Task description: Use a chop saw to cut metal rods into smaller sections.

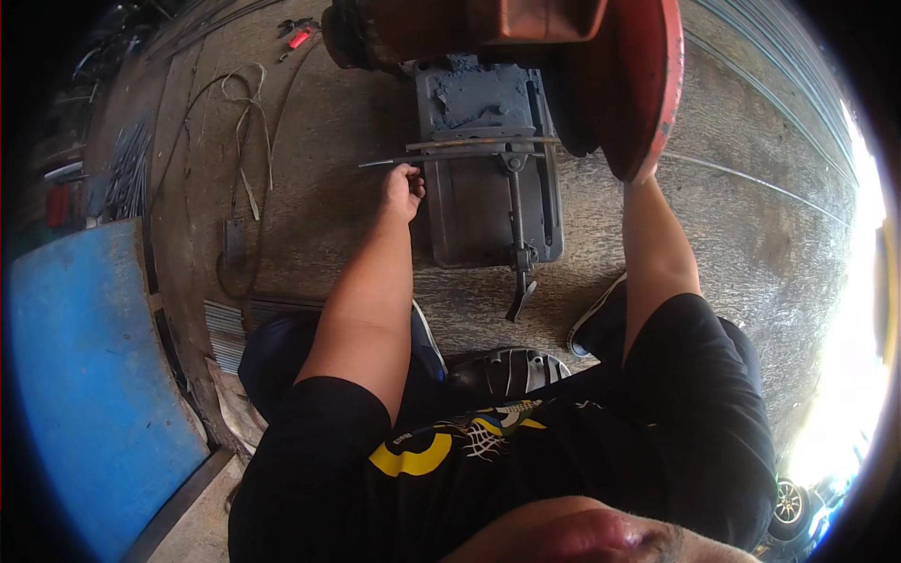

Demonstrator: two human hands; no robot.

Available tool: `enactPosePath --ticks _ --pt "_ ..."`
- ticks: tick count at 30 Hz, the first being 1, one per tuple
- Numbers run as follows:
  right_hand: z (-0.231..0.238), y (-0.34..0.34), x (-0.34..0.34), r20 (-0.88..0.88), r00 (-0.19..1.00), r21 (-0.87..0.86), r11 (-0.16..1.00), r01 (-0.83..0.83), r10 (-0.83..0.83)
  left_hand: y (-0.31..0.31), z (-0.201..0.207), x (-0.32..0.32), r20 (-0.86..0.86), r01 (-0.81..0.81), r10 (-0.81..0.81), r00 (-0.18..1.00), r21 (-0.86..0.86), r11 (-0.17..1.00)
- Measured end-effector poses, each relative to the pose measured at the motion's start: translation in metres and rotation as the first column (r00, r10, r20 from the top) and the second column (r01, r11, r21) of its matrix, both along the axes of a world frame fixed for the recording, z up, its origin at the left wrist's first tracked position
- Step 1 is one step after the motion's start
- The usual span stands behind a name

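Note:
A cut-off saw stands before me, its red blade guard point(657, 103) and orange motor housing point(432, 33) hanging over a dark metal base point(469, 220). Thin metal rod point(375, 164) runs crosswise over the base, its left end sticking out past the edge. My left hand point(404, 194) is closed at that end, fingers curled against the rod. On the base, a clamp with a long screw point(515, 202) and a handle point(522, 298) points toward me. My right forearm point(662, 239) reaches up behind the guard, which hides the right hand and whatever it touches.
A blue panel point(103, 375) stands at the left. Beyond it lie a bundle of rods point(127, 174) and a looped cord point(246, 122). A red-handled tool point(299, 38) lies far left. Long bars point(779, 84) stretch along the far right. A dark ribbed object point(507, 371) sits between my feet.

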State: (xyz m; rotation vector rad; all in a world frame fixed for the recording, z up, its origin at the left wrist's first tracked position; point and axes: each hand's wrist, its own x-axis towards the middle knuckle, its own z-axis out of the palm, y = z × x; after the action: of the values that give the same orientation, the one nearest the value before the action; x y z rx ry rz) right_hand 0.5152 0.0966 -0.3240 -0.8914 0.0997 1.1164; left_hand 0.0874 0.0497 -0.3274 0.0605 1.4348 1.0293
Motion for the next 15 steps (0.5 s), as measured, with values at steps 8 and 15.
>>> enactPosePath --ticks 8,15 --pt "-0.008 0.021 -0.038 -0.010 0.998 -0.163 0.985 -0.063 0.062 -0.007 -0.006 -0.015 0.130 -0.059 0.047 0.990 0.087 0.994" --pt "-0.028 0.013 -0.059 -0.032 0.990 -0.308 0.941 -0.141 0.138 -0.004 -0.010 -0.016 0.230 -0.085 0.058 0.972 0.112 0.990"
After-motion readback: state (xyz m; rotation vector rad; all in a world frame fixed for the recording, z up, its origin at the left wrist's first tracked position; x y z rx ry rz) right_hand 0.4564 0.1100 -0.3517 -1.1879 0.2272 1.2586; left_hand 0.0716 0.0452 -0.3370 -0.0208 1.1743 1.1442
